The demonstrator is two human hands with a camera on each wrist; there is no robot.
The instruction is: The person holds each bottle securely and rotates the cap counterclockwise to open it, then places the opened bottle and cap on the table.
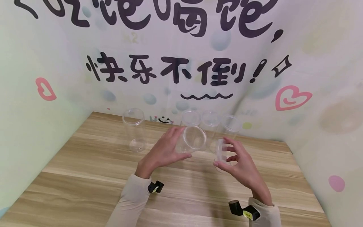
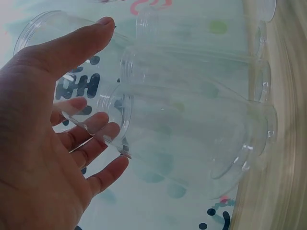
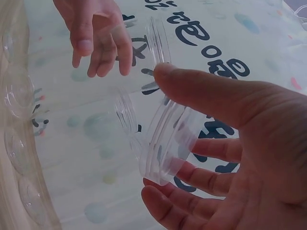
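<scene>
My left hand (image 1: pixel 168 147) grips a transparent plastic jar (image 1: pixel 185 145), thumb on one side and fingers round the other. The jar is tilted, its round mouth turned toward the head camera. To its right, my right hand (image 1: pixel 241 162) holds a transparent round lid (image 1: pixel 220 151) on edge between thumb and fingers. A gap separates lid and jar in the head view. Ridges on the lid (image 3: pixel 160 143) show in the right wrist view. In the left wrist view, the held jar (image 2: pixel 192 148) overlaps the jars behind, so its outline is hard to follow.
One transparent jar (image 1: pixel 134 129) stands upright at the back left of the wooden table (image 1: pixel 85 176). Three more, a left jar (image 1: pixel 190 117), a middle jar (image 1: pixel 210 118) and a right jar (image 1: pixel 231 123), stand close together by the printed backdrop (image 1: pixel 158 88).
</scene>
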